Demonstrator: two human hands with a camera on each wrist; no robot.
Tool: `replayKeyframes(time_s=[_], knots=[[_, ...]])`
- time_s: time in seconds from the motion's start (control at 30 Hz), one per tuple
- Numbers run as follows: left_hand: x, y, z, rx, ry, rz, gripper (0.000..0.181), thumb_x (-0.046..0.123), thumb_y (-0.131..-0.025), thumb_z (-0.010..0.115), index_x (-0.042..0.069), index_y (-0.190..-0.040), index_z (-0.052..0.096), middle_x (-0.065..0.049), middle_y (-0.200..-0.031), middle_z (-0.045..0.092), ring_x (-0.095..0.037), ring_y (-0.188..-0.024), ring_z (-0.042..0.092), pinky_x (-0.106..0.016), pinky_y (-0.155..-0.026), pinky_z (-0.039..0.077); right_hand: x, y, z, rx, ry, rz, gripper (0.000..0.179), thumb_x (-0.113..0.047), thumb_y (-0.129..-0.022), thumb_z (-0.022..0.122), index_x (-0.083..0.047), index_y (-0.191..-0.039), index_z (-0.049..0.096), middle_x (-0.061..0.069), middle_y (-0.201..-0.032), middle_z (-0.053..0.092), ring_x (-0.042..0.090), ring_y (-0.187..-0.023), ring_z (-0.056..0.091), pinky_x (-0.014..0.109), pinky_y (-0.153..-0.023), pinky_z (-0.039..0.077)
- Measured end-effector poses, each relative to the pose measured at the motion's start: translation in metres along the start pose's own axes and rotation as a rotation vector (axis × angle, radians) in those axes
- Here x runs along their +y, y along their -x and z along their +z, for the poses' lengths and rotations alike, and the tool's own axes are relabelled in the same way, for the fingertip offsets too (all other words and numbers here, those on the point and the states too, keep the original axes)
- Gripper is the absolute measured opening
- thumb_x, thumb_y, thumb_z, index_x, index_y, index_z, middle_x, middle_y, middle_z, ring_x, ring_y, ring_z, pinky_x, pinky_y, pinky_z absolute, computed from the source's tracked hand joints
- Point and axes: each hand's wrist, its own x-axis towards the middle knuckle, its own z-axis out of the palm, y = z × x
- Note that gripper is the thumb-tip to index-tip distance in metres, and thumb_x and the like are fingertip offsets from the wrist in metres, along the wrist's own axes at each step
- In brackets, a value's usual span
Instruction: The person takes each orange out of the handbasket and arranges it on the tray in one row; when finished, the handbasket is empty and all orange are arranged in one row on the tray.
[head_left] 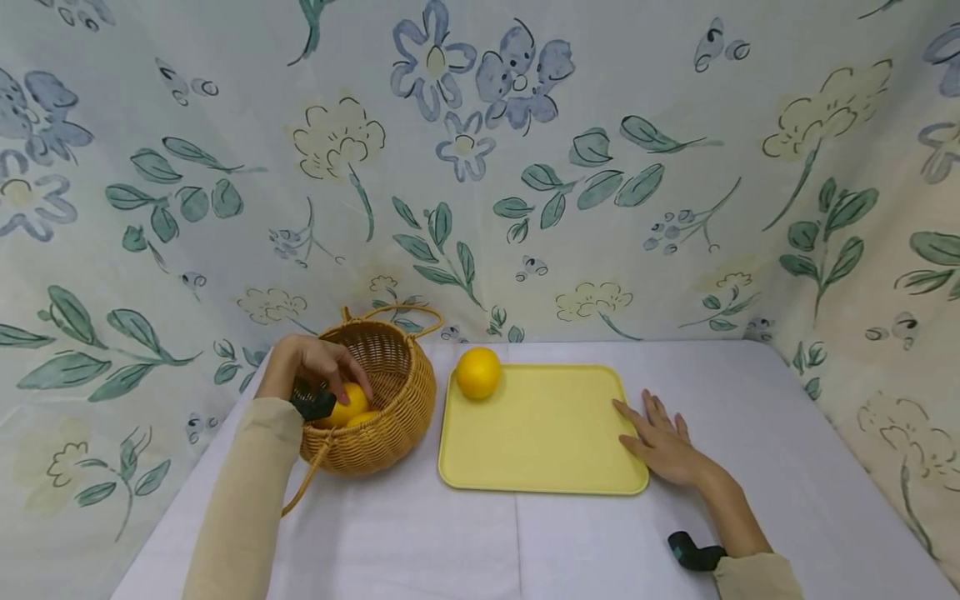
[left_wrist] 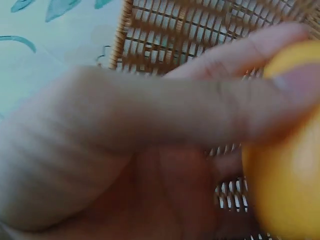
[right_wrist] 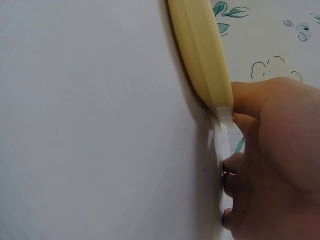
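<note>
My left hand (head_left: 324, 363) reaches down into a round wicker basket (head_left: 408, 425) on the left. Its thumb and fingers grip an orange (left_wrist: 287, 185), the thumb across the fruit's near side in the left wrist view. Beside it in the basket lies another orange (head_left: 362, 418), partly covered. A third orange (head_left: 478, 373) sits at the back left corner of a yellow tray (head_left: 540, 433). My right hand (head_left: 667, 446) lies palm down at the tray's right edge, fingers spread, with fingertips at the rim. The right wrist view shows the tray's side (right_wrist: 205, 55) close by the thumb.
A white cloth (head_left: 420, 542) covers the table under the basket and tray. Behind the table hangs a floral curtain (head_left: 480, 275). The basket's handles (head_left: 300, 487) stick out at its front and back. A black wrist device (head_left: 696, 552) sits by my right sleeve.
</note>
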Motion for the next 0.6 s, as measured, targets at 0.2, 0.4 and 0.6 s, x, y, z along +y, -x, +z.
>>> replayKeyframes(time_s=[0.2, 0.4, 0.6], knots=[[-0.0032, -0.0058, 0.0011, 0.149, -0.056, 0.157, 0.039, 0.014, -0.097, 0.071, 0.009, -0.136, 0.068, -0.013, -0.149, 0.058, -0.020, -0.124, 0.055, -0.027, -0.098, 0.054, 0.0014, 0.0007, 0.0010, 0.001, -0.007, 0.000, 0.063, -0.032, -0.107, 0.053, -0.004, -0.160, 0.034, 0.041, -0.165, -0.005, 0.061, -0.152, -0.009, 0.078, -0.115, -0.016], [-0.0067, -0.0086, 0.0013, 0.174, -0.082, 0.190, 0.046, 0.016, -0.096, 0.072, 0.011, -0.141, 0.065, -0.011, -0.154, 0.054, -0.026, -0.137, 0.048, -0.039, -0.114, 0.045, 0.0020, 0.0013, 0.0021, 0.003, -0.004, -0.004, 0.063, -0.033, -0.107, 0.053, -0.004, -0.160, 0.034, 0.041, -0.165, -0.005, 0.061, -0.152, -0.008, 0.078, -0.115, -0.015], [-0.0084, -0.0098, 0.0008, 0.198, -0.065, 0.240, 0.051, 0.013, -0.091, 0.077, 0.009, -0.141, 0.064, -0.011, -0.148, 0.061, -0.033, -0.143, 0.047, -0.055, -0.123, 0.034, 0.0013, 0.0011, 0.0029, 0.007, 0.007, -0.001, 0.063, -0.034, -0.107, 0.053, -0.005, -0.160, 0.034, 0.041, -0.166, -0.004, 0.060, -0.153, -0.008, 0.078, -0.115, -0.015]])
